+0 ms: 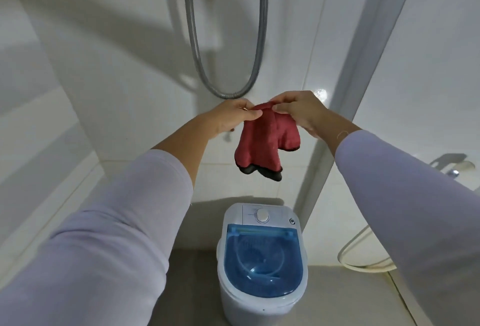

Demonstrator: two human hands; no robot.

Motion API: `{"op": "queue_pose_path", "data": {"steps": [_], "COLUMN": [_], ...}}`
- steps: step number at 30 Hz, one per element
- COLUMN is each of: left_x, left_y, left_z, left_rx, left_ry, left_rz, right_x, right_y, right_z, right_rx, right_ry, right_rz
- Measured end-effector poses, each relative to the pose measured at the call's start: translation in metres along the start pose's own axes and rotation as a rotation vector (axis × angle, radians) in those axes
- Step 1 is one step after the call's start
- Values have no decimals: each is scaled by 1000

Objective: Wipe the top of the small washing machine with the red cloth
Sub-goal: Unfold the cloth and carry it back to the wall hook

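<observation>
A red cloth [262, 141] with a dark hem hangs in the air in front of the white tiled wall. My left hand [231, 115] and my right hand [304, 112] both pinch its top edge, close together. Well below the cloth, on the floor, stands the small white washing machine [262, 263]. Its clear blue lid [263, 266] is shut, and a white dial [262, 215] sits on the panel at its far end. The cloth does not touch the machine.
A metal shower hose [226, 91] loops down the wall just behind my hands. A white hose [363, 260] curls on the floor to the right of the machine. A chrome tap [452, 167] sticks out at the right edge. Beige floor tiles surround the machine.
</observation>
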State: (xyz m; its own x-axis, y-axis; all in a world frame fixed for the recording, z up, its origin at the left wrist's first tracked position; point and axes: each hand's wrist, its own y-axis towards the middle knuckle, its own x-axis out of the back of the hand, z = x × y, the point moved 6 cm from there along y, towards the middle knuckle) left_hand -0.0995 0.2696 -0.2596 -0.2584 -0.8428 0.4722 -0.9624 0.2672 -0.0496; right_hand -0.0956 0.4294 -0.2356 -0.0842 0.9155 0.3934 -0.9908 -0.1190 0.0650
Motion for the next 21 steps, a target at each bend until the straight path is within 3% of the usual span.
{"op": "queue_pose_path", "data": {"steps": [10,21], "left_x": [129,266], "left_y": [-77,-128], "left_z": [-104,-176], "left_rx": [105,101], "left_ry": [22,-93], "left_rz": [-37,-267], "right_x": [-5,-46], "right_y": [-25,-10], "right_z": [174,333], "right_rx": [13,214], "right_ry": [-13,-145], "right_rz": [250,224]}}
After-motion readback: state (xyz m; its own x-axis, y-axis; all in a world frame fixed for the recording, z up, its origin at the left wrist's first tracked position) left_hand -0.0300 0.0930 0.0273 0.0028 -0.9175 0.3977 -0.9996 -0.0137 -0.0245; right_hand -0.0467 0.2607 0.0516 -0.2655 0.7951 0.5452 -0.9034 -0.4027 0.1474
